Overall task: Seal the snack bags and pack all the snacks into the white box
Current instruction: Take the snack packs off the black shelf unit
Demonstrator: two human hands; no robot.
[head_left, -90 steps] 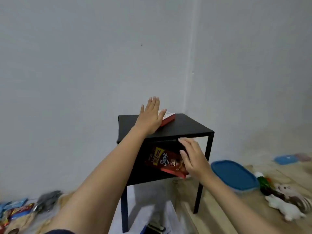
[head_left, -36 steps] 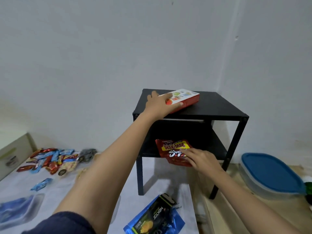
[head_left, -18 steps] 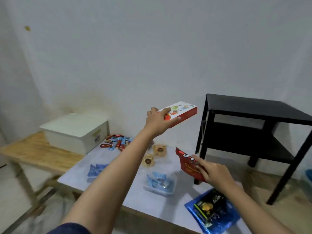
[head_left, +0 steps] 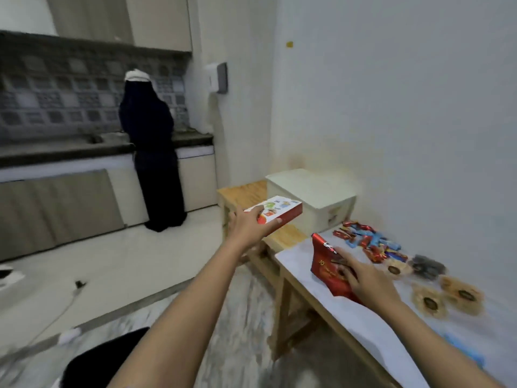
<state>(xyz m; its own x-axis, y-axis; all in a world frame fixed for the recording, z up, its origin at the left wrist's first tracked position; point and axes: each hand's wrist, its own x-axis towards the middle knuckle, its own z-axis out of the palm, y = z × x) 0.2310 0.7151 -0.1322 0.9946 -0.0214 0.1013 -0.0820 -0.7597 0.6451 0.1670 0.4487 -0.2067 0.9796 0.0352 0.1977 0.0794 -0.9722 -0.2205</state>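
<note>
My left hand (head_left: 249,225) grips a flat red and white snack carton (head_left: 279,212), held in the air just left of the white box (head_left: 310,198). The white box stands closed on a wooden bench, lid on. My right hand (head_left: 366,278) holds a red snack bag (head_left: 326,268) upright over the near end of the white-covered table (head_left: 296,257). Beyond it lies a pile of red and blue wrapped candies (head_left: 366,243), a grey packet (head_left: 426,266) and three clear-wrapped round cookies (head_left: 444,296).
The wooden bench (head_left: 246,193) juts left of the table. A person in dark clothes (head_left: 152,161) stands at a kitchen counter far left. A cable (head_left: 75,287) lies on the floor. A white wall runs behind the table.
I turned left, away from the black side table. Both hands carried the carton and the red bag along; they now hang by the white box and the table's near end.
</note>
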